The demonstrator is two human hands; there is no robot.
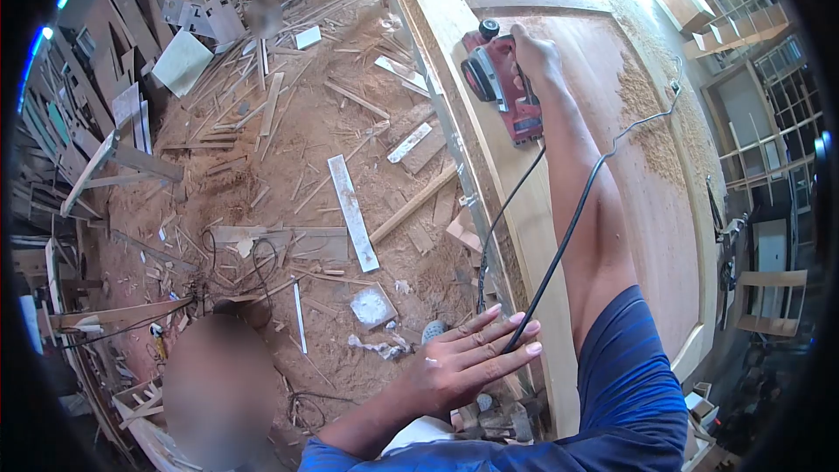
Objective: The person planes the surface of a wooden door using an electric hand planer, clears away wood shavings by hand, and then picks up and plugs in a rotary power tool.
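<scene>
My right hand is wrapped round the handle of a red and black electric planer. The planer sits on the left edge strip of a large wooden panel door, near its upper part. My left hand is low in the view, left of the door, with its fingers stretched out. A black power cord passes between those fingers, held there. From the hand it rises across my right forearm and over the door. A second stretch of cord runs from the planer's rear down beside the door edge.
Wood shavings lie along the right of the door. Offcuts, such as a white board strip, and sawdust litter the floor. Planks lean at the upper left. A person's blurred head is at the lower left. Wooden frames stand at right.
</scene>
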